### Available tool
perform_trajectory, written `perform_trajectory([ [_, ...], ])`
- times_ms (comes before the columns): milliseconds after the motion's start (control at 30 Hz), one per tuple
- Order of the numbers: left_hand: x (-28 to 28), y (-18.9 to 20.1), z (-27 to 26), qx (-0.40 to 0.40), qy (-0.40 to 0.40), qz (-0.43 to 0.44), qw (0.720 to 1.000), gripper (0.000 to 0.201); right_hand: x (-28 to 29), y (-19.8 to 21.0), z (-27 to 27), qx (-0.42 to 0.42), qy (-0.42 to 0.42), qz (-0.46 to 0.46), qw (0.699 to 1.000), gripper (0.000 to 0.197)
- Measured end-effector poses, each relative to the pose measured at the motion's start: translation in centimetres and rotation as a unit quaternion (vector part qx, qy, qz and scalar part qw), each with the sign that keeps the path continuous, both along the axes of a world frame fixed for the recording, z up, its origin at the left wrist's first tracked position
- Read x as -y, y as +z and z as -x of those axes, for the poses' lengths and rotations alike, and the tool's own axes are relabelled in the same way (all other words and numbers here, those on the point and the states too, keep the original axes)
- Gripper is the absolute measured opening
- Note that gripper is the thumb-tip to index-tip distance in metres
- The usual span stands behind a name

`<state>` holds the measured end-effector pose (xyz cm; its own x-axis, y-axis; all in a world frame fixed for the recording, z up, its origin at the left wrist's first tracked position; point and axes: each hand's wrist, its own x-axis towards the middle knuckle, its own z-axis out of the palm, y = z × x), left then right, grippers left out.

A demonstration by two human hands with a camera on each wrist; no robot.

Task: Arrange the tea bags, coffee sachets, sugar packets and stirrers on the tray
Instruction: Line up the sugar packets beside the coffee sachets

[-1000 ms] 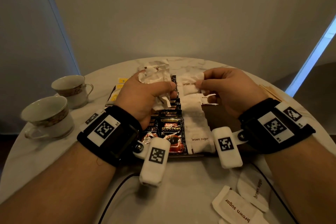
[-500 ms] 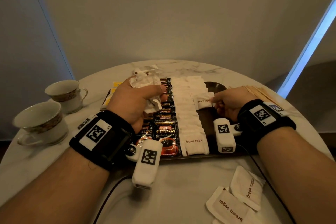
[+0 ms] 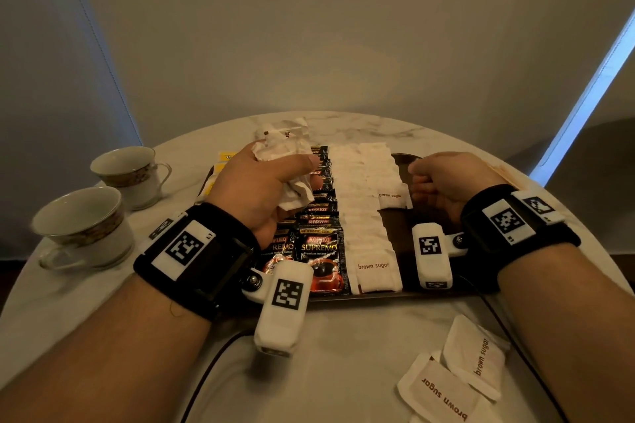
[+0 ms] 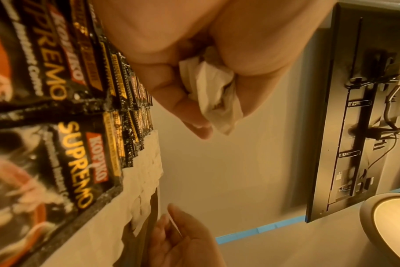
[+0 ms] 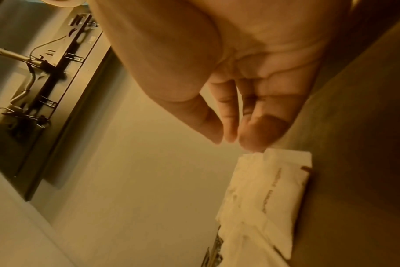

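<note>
My left hand (image 3: pixel 302 172) hovers over the dark tray (image 3: pixel 402 227) and grips a crumpled bunch of white sugar packets (image 3: pixel 281 151), seen squeezed in the fist (image 4: pixel 210 90) in the left wrist view. Black Kopiko coffee sachets (image 3: pixel 318 251) lie in overlapping rows beside a row of brown sugar packets (image 3: pixel 364 216). My right hand (image 3: pixel 422 178) is low over the tray with relaxed, empty fingers (image 5: pixel 228 130). Just off its fingertips one brown sugar packet (image 3: pixel 391 197) lies flat beside the sugar row. Yellow tea bags (image 3: pixel 226 156) peek out behind my left hand.
Two loose brown sugar packets (image 3: pixel 443 388) lie on the marble table at the front right. Two teacups (image 3: pixel 82 223) stand at the left. A blurred strip of wooden stirrers (image 3: pixel 508 172) shows behind my right wrist. A black cable (image 3: pixel 213 364) runs off the front edge.
My right hand took one packet from the bunch in my left hand, carried it down to the tray and let it go beside the sugar row. The left hand kept its bunch.
</note>
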<state>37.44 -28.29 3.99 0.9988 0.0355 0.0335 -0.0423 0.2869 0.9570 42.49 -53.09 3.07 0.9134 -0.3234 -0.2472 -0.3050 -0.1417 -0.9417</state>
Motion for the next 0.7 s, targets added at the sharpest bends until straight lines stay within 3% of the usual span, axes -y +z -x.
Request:
perform_trajectory([
  [167, 0.5, -0.3, 0.4, -0.061, -0.030, -0.010, 0.998, 0.015, -0.8, -0.1, 0.5, -0.049, 0.046, -0.078, 0.995, 0.016],
  [267, 0.9, -0.2, 0.6, -0.070, -0.024, -0.009, 0.997, 0.020, -1.2, 0.5, 1.1, 0.005, 0.056, -0.096, 0.994, 0.015],
  [367, 1.2, -0.1, 0.6, -0.077, -0.009, 0.013, 0.997, 0.013, -2.7, 1.9, 2.7, 0.059, 0.147, -0.101, 0.982, 0.018],
  [467, 1.1, -0.4, 0.3, -0.087, 0.017, 0.020, 0.996, 0.020, -5.1, 3.2, 4.4, 0.068, 0.281, -0.059, 0.956, 0.023],
  [533, 1.0, -0.5, 0.2, -0.093, 0.029, 0.032, 0.995, 0.027, -6.8, 3.9, 5.5, 0.073, 0.348, 0.026, 0.934, 0.031],
  [600, 0.9, -0.4, 0.2, -0.108, 0.031, 0.059, 0.992, 0.029, -8.1, 4.0, 6.1, 0.086, 0.365, 0.109, 0.921, 0.033],
  [700, 0.8, -0.2, 0.2, -0.126, 0.026, 0.093, 0.987, 0.030, -9.1, 3.3, 5.9, 0.117, 0.320, 0.102, 0.935, 0.022],
])
